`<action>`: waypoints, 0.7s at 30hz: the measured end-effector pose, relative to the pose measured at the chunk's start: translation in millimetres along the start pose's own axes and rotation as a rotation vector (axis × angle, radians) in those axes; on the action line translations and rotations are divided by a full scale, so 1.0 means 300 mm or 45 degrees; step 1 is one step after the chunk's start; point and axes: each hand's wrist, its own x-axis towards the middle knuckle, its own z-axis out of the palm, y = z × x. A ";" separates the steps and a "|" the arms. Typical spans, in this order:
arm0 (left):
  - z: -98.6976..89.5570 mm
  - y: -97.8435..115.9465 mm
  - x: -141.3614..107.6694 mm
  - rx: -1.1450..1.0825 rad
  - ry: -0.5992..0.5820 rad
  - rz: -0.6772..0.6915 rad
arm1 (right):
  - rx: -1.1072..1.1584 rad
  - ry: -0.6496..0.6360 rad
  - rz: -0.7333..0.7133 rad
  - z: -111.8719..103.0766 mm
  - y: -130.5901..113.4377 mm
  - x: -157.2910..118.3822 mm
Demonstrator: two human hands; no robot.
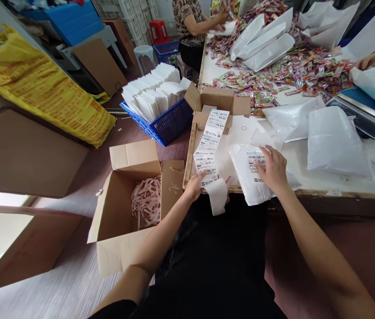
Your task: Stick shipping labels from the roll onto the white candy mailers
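Observation:
A long strip of printed labels [211, 133] runs from a small open carton [219, 98] down to the table's front corner. My left hand [194, 186] grips its lower end, where blank backing paper [218, 197] curls over the edge. To the right, my right hand [273, 170] lies with spread fingers on a white mailer bag [245, 177], touching a label stuck on it. The bag overhangs the table's front edge. Two more filled white bags [337, 144] [292, 119] lie further right.
Heaps of small colourful packets [310, 73] cover the back of the table, beside a scale [360, 115]. Two other people's hands [370, 60] work there. An open carton [117, 208] with pink strips and a blue crate [170, 126] of white envelopes stand at left.

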 end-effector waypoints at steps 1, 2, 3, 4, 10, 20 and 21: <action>-0.001 0.001 -0.001 -0.030 -0.030 0.008 | -0.048 -0.034 -0.088 0.027 -0.008 -0.026; -0.002 0.004 -0.001 -0.054 -0.052 0.018 | -0.087 -0.085 -0.149 0.045 -0.017 -0.044; -0.001 0.007 -0.001 -0.062 -0.057 0.019 | -0.122 -0.143 -0.172 0.055 -0.026 -0.054; 0.000 0.011 -0.001 -0.055 -0.047 0.011 | -0.150 -0.197 -0.159 0.060 -0.033 -0.053; -0.006 0.014 0.002 -0.043 -0.070 0.004 | 0.052 -0.342 0.234 0.003 0.054 0.033; 0.006 0.014 0.003 -0.019 -0.019 0.050 | 0.573 0.257 1.086 -0.081 0.175 -0.108; 0.008 0.016 0.001 -0.023 -0.019 0.049 | 0.698 0.419 1.058 -0.106 0.172 -0.139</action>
